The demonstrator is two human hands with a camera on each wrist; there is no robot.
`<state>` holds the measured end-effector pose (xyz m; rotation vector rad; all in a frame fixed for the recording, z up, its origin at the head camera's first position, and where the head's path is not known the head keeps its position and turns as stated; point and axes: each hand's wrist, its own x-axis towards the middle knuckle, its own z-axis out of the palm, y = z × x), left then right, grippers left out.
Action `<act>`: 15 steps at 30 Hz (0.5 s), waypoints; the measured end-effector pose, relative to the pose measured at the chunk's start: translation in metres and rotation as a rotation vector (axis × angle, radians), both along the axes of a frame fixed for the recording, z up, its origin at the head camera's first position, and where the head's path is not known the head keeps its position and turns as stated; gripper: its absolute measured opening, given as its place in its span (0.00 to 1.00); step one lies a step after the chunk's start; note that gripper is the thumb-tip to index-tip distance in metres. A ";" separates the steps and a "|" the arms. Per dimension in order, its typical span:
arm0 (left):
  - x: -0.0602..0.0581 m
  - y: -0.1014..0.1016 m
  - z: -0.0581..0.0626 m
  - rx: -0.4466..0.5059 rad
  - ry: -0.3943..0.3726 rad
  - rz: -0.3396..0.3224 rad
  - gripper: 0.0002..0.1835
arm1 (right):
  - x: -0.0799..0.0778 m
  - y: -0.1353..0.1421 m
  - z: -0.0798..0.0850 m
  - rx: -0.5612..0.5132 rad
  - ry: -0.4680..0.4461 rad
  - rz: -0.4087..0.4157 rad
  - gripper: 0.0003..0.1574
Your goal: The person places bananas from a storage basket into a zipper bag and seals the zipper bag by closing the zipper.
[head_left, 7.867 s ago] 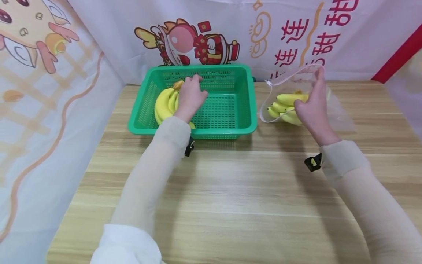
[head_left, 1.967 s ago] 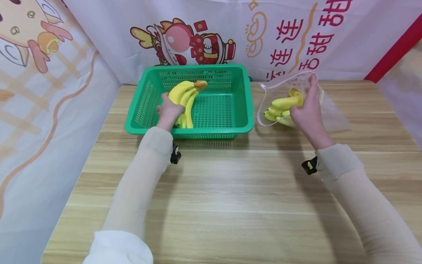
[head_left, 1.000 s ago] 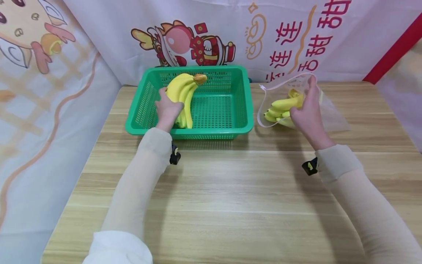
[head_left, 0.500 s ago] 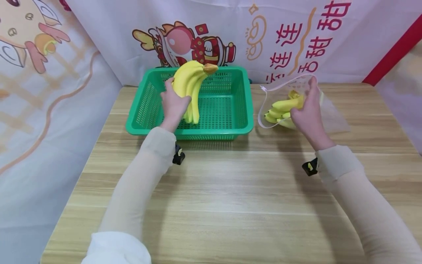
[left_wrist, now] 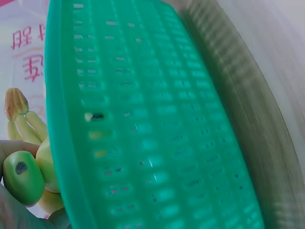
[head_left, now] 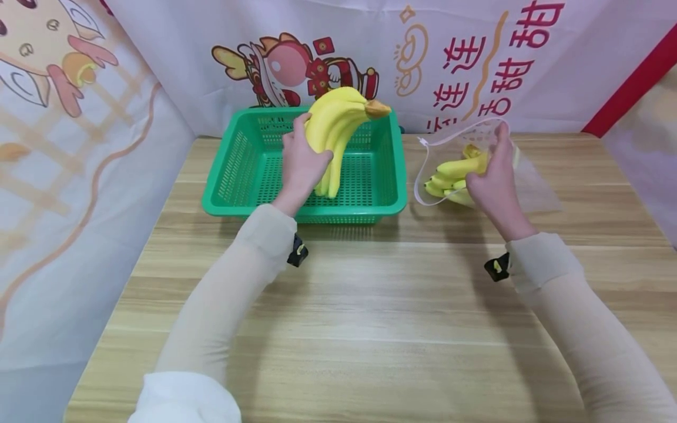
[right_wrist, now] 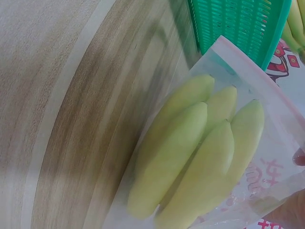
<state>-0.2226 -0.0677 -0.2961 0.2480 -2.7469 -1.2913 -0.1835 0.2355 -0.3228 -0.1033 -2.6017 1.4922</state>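
Note:
My left hand (head_left: 301,161) grips a bunch of yellow bananas (head_left: 338,120) over the green plastic basket (head_left: 400,170). Its brown stem points right, and the banana tips hang down inside the rim. In the left wrist view, banana ends (left_wrist: 21,179) show between fingers and thumb, partly behind the basket wall (left_wrist: 62,119). My right hand (head_left: 494,182) holds the mouth of a clear zip bag (head_left: 536,191) with thumb and fingers spread apart. Inside that bag lies another bunch of bananas (head_left: 455,169), its tips toward the opening in the right wrist view.
The basket stands on a wood-grain table (head_left: 370,305) against a printed white cloth (head_left: 412,111). The bag lies just right of the basket, with a narrow gap between them. A white slider (head_left: 424,141) sits on the bag's edge.
Across these frames my left hand turned the bananas in the basket, took hold of them, then raised them and moved right. My right hand and the bag have stayed almost still.

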 end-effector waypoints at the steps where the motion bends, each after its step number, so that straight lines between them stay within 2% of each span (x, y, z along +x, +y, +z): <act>1: 0.001 0.002 0.001 0.002 0.004 -0.011 0.42 | 0.000 0.000 0.000 -0.001 -0.002 -0.001 0.64; 6: 0.007 0.014 0.004 -0.007 0.021 -0.065 0.41 | -0.001 0.000 0.001 -0.005 -0.006 -0.001 0.64; 15: 0.017 0.035 0.009 -0.080 0.034 -0.139 0.39 | 0.000 0.000 0.000 0.004 -0.003 -0.002 0.64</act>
